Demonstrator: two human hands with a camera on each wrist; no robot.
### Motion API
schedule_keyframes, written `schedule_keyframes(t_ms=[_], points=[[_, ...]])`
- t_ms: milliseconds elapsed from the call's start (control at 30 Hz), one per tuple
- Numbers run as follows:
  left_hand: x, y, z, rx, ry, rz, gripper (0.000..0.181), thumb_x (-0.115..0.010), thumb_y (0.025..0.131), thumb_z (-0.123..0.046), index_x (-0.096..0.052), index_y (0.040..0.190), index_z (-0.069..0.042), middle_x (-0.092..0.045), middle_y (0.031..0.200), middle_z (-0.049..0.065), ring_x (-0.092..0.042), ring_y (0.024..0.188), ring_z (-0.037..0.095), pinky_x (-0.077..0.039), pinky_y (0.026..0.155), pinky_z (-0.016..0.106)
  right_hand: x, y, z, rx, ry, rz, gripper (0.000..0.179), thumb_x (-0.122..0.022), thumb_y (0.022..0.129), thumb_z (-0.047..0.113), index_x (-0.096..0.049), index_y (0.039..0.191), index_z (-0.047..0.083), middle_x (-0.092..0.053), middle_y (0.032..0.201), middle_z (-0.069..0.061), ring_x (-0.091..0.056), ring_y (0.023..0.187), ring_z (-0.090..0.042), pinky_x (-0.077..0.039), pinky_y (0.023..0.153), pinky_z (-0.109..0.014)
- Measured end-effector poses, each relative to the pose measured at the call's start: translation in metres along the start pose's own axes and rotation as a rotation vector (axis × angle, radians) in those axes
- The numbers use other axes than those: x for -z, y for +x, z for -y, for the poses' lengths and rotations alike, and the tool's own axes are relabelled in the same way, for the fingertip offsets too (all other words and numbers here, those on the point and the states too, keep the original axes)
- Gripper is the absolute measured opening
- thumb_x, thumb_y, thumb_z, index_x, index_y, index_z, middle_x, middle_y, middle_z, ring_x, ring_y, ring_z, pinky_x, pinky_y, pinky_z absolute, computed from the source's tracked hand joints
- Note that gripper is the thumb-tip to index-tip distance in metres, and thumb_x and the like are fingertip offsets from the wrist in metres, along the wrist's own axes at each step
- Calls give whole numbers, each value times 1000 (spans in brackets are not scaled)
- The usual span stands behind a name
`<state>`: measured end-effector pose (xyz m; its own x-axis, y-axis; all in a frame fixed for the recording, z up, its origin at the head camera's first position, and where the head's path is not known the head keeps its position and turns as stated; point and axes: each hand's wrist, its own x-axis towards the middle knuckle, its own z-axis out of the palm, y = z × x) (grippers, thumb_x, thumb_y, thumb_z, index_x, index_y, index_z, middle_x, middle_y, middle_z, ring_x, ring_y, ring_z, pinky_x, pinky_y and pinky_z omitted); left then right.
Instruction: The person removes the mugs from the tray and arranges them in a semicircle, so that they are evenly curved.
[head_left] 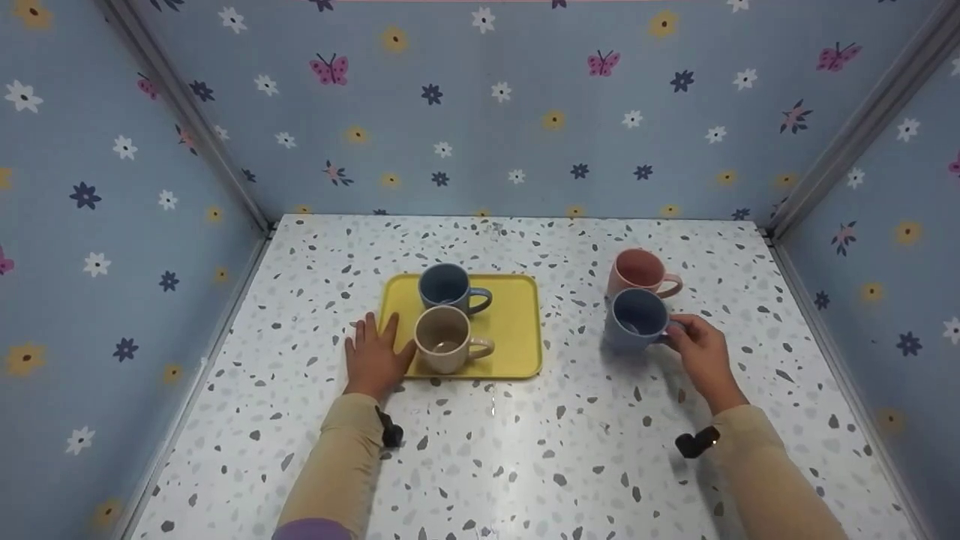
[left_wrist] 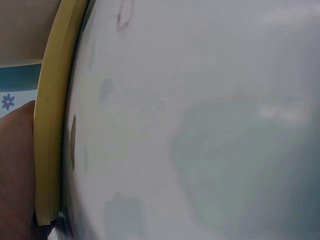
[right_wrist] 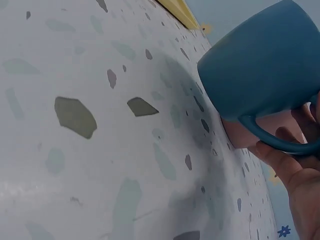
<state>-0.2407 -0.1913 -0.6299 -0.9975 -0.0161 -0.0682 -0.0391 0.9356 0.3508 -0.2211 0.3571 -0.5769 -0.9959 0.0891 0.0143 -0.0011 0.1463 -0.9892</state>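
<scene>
On the right, my right hand (head_left: 703, 358) grips the handle of a blue mug (head_left: 637, 319). The right wrist view shows this blue mug (right_wrist: 265, 65) raised over the table, its shadow below and fingers curled through the handle. Just behind it stands a pink mug (head_left: 636, 271), partly hidden by it. My left hand (head_left: 375, 361) lies with fingers spread at the left edge of a yellow tray (head_left: 517, 330), thumb close to a beige mug (head_left: 444, 341). That mug stands at the tray's front, with a darker blue mug (head_left: 444, 283) behind it. Both tray mugs have handles pointing right.
The white speckled table (head_left: 562, 450) reaches back to a blue flowered wall panel (head_left: 487, 150). Similar panels flank it on the left and right, joined by grey posts (head_left: 847, 135). A gap of table surface lies between the tray and the two right-hand mugs.
</scene>
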Motion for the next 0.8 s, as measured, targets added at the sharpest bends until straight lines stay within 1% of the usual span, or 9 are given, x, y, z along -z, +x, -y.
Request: schedule_keyframes(t_ms=[267, 333, 433, 533, 633, 700, 800], points=[[1, 0, 0, 2, -6, -6, 77, -40, 101, -63, -25, 162, -19, -6, 165, 29, -6, 152, 48, -4, 118, 68, 19, -5, -3, -4, -23, -40, 34, -58, 103, 9, -55, 128, -14, -67, 115, -9, -68, 105, -8, -55, 90, -23], [0, 0, 0, 3, 0, -6, 77, -40, 101, -63, -25, 162, -20, -6, 165, 29, -6, 152, 48, -4, 118, 67, 24, -4, -5, 12, -23, -46, 34, -58, 103, 7, -54, 128, -15, -68, 114, -6, -68, 106, -8, -55, 90, -23], [-1, 1, 1, -8, 9, -17, 76, -42, 101, -62, -26, 162, -19, -8, 165, 30, -8, 151, 49, -6, 118, 69, 31, -3, -7, 25, 12, -51, 32, -58, 102, 4, -54, 127, -17, -68, 113, -6, -68, 105, -9, -55, 89, -23], [-2, 1, 2, -14, 18, -29, 75, -43, 101, -61, -28, 161, -19, -10, 164, 30, -9, 151, 49, -9, 117, 70, 36, -1, -7, 29, -2, -62, 28, -57, 102, 3, -56, 125, -14, -68, 111, -3, -68, 103, -6, -55, 89, -22], [-3, 1, 2, -12, 16, -32, 75, -43, 101, -61, -29, 161, -20, -11, 164, 30, -10, 151, 48, -9, 117, 69, 39, 0, -7, 18, -18, -79, 26, -57, 102, 3, -58, 124, -11, -68, 110, 2, -67, 103, -4, -55, 89, -21], [-4, 2, 3, -9, 16, -34, 75, -43, 100, -61, -29, 161, -20, -11, 165, 30, -9, 151, 48, -9, 117, 69, 40, 0, -6, 12, -9, -87, 27, -57, 102, 3, -57, 124, -12, -67, 110, 2, -67, 103, -4, -55, 89, -21], [-4, 2, 2, -10, 16, -34, 75, -43, 100, -61, -29, 161, -20, -11, 164, 30, -9, 151, 49, -9, 117, 69, 42, -2, -2, 4, 37, -93, 30, -57, 101, 0, -54, 125, -17, -68, 110, -3, -68, 102, -7, -55, 89, -22]])
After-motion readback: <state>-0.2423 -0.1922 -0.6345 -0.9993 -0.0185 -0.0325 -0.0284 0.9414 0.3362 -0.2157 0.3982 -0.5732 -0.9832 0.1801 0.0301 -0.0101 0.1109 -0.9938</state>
